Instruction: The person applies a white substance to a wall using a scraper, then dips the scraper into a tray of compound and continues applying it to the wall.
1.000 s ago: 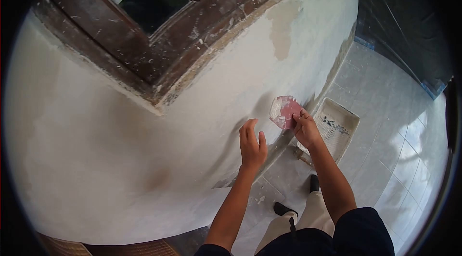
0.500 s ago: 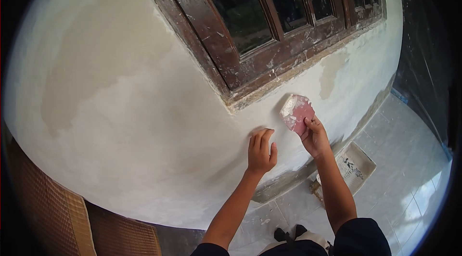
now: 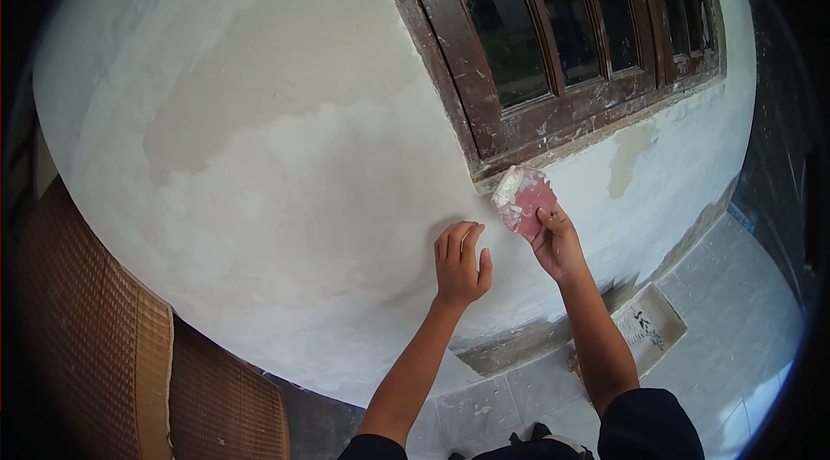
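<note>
My right hand [image 3: 558, 244] grips a flat reddish scraper [image 3: 529, 205] by its lower edge, with the thumb across its face. White paste coats the scraper's upper left part, which is in front of the wall near the window's lower left corner. To its left, my left hand [image 3: 461, 263] is raised at the pale plastered wall [image 3: 346, 192], fingers curved and thumb apart, holding nothing. Whether its fingertips touch the wall I cannot tell. A darker beige patch [image 3: 251, 84] spreads over the upper left of the wall.
A brown wooden window frame [image 3: 488, 127] with glass panes is at the upper right. A paint-spotted tray [image 3: 661, 309] lies on the grey tiled floor [image 3: 718, 287] at the lower right. Brown woven panels [image 3: 86, 304] stand at the lower left.
The view has shifted, so the window and wall appear farther right. The scraper now appears closer to the window's lower left corner, still in my right hand. My left hand remains raised.
</note>
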The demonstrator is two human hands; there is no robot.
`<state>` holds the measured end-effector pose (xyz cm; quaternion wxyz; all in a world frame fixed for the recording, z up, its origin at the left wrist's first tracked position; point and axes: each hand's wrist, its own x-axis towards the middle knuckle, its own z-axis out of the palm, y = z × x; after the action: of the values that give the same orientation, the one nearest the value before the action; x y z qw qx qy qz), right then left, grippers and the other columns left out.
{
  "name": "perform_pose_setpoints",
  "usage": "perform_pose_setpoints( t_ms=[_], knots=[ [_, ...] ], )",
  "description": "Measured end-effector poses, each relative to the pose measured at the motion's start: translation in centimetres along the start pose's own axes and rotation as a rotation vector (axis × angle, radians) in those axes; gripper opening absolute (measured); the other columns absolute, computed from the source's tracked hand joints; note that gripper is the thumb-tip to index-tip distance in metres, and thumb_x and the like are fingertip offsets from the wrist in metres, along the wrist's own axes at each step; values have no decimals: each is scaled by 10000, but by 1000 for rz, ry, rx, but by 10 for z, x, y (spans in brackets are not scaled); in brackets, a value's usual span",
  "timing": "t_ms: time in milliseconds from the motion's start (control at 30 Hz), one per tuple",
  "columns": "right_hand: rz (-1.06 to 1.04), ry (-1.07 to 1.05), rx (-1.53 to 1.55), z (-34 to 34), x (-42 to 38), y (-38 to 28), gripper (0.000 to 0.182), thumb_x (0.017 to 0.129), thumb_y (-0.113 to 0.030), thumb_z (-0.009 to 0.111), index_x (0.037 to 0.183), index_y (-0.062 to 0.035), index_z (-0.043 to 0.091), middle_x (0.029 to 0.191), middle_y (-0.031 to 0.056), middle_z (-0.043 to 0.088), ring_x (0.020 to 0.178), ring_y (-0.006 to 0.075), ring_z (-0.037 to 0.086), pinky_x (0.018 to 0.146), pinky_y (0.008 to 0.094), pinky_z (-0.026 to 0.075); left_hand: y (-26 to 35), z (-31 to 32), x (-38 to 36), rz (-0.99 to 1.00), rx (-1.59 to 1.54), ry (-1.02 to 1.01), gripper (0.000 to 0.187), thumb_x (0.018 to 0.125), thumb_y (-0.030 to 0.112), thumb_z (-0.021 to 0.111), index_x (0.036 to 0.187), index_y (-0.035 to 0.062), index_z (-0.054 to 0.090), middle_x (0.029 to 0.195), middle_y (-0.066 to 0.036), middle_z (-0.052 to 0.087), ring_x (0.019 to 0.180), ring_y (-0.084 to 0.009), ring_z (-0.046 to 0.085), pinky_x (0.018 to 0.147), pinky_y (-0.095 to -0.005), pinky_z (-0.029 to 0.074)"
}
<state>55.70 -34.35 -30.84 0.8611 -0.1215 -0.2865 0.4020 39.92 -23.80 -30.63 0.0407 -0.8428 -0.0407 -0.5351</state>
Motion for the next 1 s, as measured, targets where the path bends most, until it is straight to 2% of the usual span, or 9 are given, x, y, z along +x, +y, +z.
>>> perform_pose_setpoints(
  t_ms=[167,200,333,467,767,933,1000],
  knots=[
    [-33,2,-66,47,-12,29,396,985,-11,401,1378,35,388,1329,149,532,1204,239,559,1027,389,483,-17,-40,-3,0,44,43,372,848,152,541,1199,30,546,1199,-132,532,1139,-321,491,966,-456,353],
    [-41,3,-73,55,-15,38,398,987,-9,396,1382,34,385,1328,149,533,1202,236,561,1025,385,484,-22,-50,-5,17,54,30,383,861,173,528,1208,9,513,1196,-166,524,1130,-338,471,974,-470,337],
    [-47,10,-74,98,-25,73,399,990,-7,391,1386,32,385,1332,146,531,1202,230,560,1022,381,487,-43,-98,-13,35,119,49,377,868,175,525,1209,14,511,1210,-161,517,1138,-337,466,975,-468,336],
    [-75,-7,-142,141,-28,103,377,995,-15,396,1370,23,419,1298,137,557,1174,221,577,1008,369,494,-71,-145,-11,51,197,83,385,855,175,533,1215,39,530,1232,-131,512,1170,-332,469,972,-472,344],
    [-157,-39,-301,219,-13,160,333,995,-19,425,1322,21,476,1240,103,596,1122,183,596,984,352,496,-142,-252,20,169,416,90,409,868,179,516,1246,23,496,1274,-167,489,1233,-365,437,1009,-481,324],
    [-166,-62,-340,258,-4,187,330,993,-21,438,1317,24,482,1238,96,600,1115,175,595,995,361,484,-176,-309,48,227,530,209,420,832,157,521,1231,29,525,1291,-157,496,1218,-360,456,981,-468,345],
    [-193,-67,-351,279,-2,197,314,997,-28,440,1299,34,502,1173,86,624,1064,129,591,951,297,481,-190,-331,56,231,554,233,420,837,159,519,1236,27,522,1292,-159,496,1216,-362,457,982,-472,345]
  ],
)
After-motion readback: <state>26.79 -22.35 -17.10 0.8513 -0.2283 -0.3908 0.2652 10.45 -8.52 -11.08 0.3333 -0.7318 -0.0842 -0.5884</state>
